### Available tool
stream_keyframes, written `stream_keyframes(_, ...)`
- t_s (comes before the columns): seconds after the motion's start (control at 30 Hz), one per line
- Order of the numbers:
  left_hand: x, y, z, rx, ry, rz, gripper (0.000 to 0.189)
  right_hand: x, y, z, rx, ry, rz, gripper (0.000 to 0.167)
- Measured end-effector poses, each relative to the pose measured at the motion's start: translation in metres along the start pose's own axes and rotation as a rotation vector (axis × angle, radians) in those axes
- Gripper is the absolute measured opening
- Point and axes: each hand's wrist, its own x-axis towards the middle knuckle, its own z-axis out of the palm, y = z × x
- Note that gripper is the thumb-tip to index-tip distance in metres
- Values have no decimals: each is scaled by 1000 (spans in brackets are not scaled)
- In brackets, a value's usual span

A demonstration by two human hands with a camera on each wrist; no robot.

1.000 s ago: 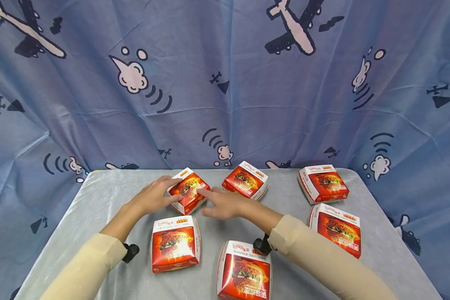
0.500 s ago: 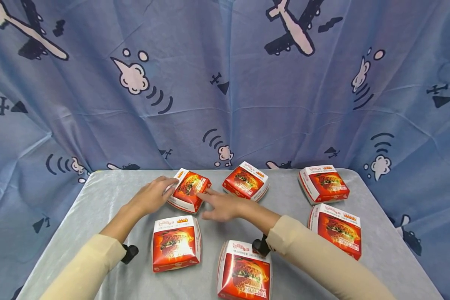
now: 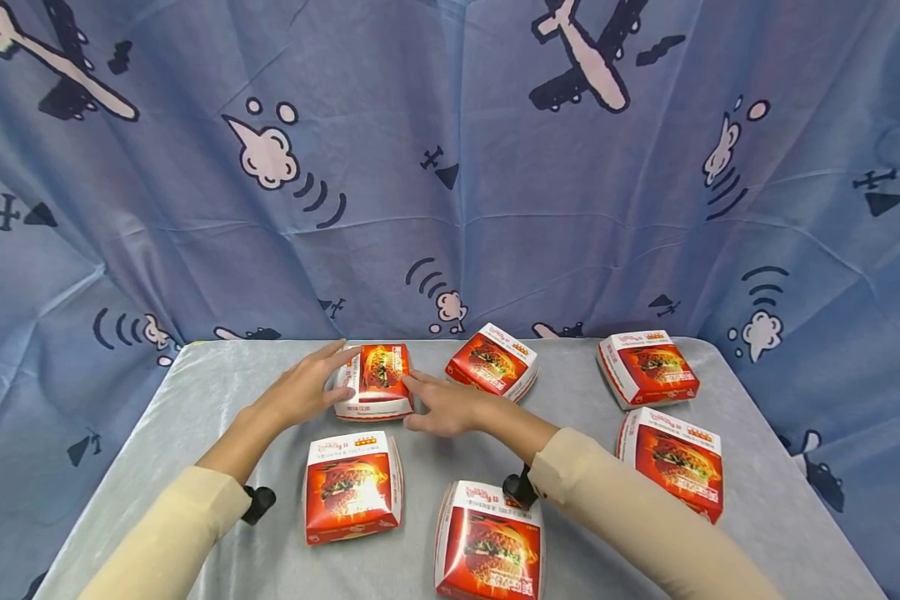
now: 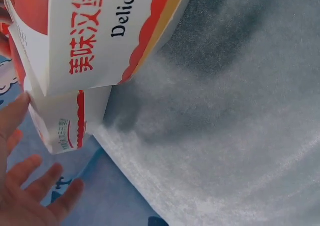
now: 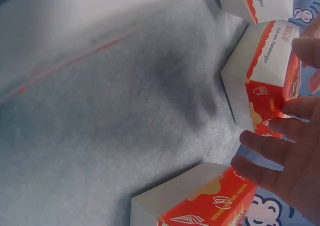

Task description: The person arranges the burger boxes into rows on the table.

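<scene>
A red and white hamburger box [image 3: 381,383] sits at the back left of the table, squared up with the back edge. My left hand [image 3: 300,392] lies along its left side, fingers spread; in the left wrist view the thumb reaches the corner of the hamburger box [image 4: 56,117]. On the opposite side is my right hand [image 3: 450,404], its index fingertip at the box's right edge. Extended fingers of the right hand [image 5: 295,156] touch the hamburger box [image 5: 272,83] in the right wrist view. Just in front stands another hamburger box [image 3: 351,490].
One hamburger box [image 3: 493,360] stands angled at the back, beyond the right forearm. Two more, a back box [image 3: 648,367] and a front box [image 3: 675,460], stand on the right. A near box [image 3: 489,546] lies under the right wrist. Behind the grey-covered table [image 3: 217,392] hangs a blue curtain [image 3: 450,167].
The back-left hamburger box has turned clockwise between my hands, from slanted to nearly straight. Both hands have stayed at its sides with small shifts; the other boxes have not moved.
</scene>
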Motion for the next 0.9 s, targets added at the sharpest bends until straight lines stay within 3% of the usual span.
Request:
stream_keyframes(0.17,1,-1,-1,-7,-38,27,63,4,1,1,1,-1,14,78)
stream_keyframes(0.47,3,0,0,-16,-91,-16,63,5,0,3,56,0,29,75)
stream_keyframes(0.67,3,0,-1,-20,-96,-45,63,-5,-7,0,-15,5,94,76)
stream_keyframes(0.9,4,1,0,-7,-83,-43,62,-8,-15,1,-39,-27,20,69)
